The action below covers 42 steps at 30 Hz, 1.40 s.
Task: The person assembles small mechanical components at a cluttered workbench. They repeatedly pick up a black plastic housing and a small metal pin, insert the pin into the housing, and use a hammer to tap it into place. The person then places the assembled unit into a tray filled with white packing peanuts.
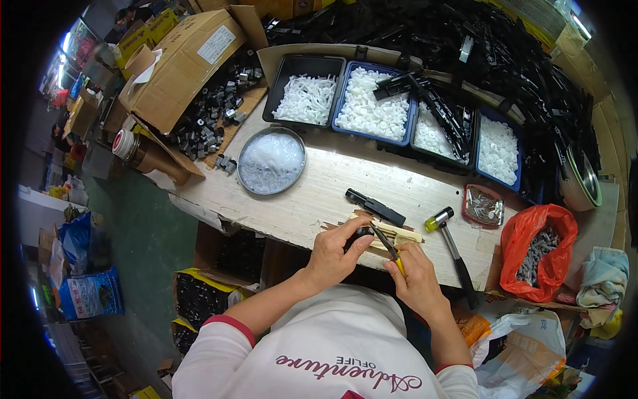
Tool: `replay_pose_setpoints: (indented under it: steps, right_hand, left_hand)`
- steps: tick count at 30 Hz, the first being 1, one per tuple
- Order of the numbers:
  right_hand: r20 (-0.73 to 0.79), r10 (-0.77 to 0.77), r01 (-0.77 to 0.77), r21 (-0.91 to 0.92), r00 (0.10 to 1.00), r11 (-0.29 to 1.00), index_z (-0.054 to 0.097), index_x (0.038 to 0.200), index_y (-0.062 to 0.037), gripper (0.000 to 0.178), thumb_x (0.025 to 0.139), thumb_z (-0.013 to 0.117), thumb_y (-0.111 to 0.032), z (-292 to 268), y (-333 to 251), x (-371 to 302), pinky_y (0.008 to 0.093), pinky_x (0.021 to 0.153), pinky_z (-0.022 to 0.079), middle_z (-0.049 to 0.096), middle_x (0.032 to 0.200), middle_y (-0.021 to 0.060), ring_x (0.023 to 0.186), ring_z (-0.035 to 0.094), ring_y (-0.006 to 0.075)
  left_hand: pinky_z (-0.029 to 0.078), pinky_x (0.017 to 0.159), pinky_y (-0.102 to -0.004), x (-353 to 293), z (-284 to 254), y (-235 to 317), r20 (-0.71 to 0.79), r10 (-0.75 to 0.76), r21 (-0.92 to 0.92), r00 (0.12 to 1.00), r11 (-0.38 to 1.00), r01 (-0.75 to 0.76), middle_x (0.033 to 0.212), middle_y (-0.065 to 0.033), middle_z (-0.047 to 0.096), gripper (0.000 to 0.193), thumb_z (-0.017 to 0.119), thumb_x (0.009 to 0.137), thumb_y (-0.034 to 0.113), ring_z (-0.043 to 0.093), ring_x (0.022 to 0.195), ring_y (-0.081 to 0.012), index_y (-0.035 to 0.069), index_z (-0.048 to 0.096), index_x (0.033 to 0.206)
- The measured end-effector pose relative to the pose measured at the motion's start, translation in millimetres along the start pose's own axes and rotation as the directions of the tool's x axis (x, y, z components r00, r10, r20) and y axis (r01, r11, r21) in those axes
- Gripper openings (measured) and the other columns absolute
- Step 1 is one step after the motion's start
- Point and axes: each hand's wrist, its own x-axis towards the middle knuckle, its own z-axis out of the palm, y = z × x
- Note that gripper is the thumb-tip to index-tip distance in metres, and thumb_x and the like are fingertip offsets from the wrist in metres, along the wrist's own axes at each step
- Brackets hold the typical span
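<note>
My left hand (pixel 332 251) is closed on a small dark part (pixel 357 237), mostly hidden by the fingers. In my right hand (pixel 419 278) is a pair of slim pliers (pixel 385 242) with yellow handles, their dark jaws reaching up to the left hand's fingers. Both hands are over the bench's near edge, beside a pale yellow wooden block (pixel 404 235). Just beyond them lies a long black plastic piece (pixel 376 207). A hammer (pixel 453 249) with a yellow-and-black head and a dark grip rests right of my right hand.
Bins of white plastic parts (pixel 306 100) line the back, with black parts (pixel 425 33) heaped behind. A round metal tray (pixel 271 161) stands left, near a cardboard box (pixel 183 70). A red dish of pins (pixel 483 205) and a red bag of grey parts (pixel 539 256) are right.
</note>
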Motion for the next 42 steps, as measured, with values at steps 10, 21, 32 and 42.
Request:
replay_pose_setpoints:
  steps: [10,21,32,42]
  right_hand:
    - [0.247,-0.068,0.087,-0.065,0.967,0.994,0.051,0.082,0.0040,0.019,0.075,0.063,-0.008,-7.1,-8.9,1.8,0.0379,0.063,0.045,0.053,0.087,0.0170,0.077,0.054,0.0337]
    - [-0.387,0.160,-0.270,-0.249,0.908,0.930,0.050,0.077,0.0052,0.017,0.080,0.058,-0.010,-27.8,50.4,-25.0,0.0410,0.074,0.040,0.052,0.092,0.0202,0.084,0.050,0.0340]
    - [-0.598,0.100,-0.556,-0.653,0.795,0.514,0.054,0.084,0.0015,0.022,0.081,0.058,-0.019,-56.5,123.9,-59.7,0.0404,0.073,0.039,0.053,0.095,0.0157,0.089,0.050,0.0320]
    - [-0.058,-0.084,0.052,-0.423,0.995,0.905,0.059,0.095,-0.0086,0.027,0.069,0.068,-0.012,3.6,42.6,55.8,0.0370,0.072,0.036,0.056,0.087,0.0080,0.087,0.050,0.0261]
  left_hand:
    - [0.041,0.034,-0.0257,-9.2,-35.6,-32.3,0.837,-0.118,-0.544,0.534,-0.076,0.836,0.061,-0.0130,0.057,0.023,0.053,0.087,0.019,0.051,0.040,-0.0155,-0.001,0.052,0.098]
    - [0.046,0.064,-0.0372,-85.8,-126.4,-78.3,0.138,-0.299,0.917,0.944,0.398,-0.008,0.072,-0.0127,0.063,0.032,0.066,0.074,0.030,0.061,0.070,-0.0276,0.005,0.064,0.094]
    - [0.045,0.068,-0.0389,34.4,-184.0,-125.8,-0.443,0.030,0.705,0.896,0.629,0.328,0.083,-0.0179,0.058,0.022,0.067,0.068,0.008,0.057,0.078,-0.0345,0.003,0.063,0.089]
    - [0.045,0.069,-0.0433,43.2,-190.9,-131.7,-0.328,-0.067,0.792,0.942,0.523,0.313,0.086,-0.0198,0.056,0.018,0.065,0.068,0.005,0.056,0.080,-0.0372,0.000,0.061,0.085]
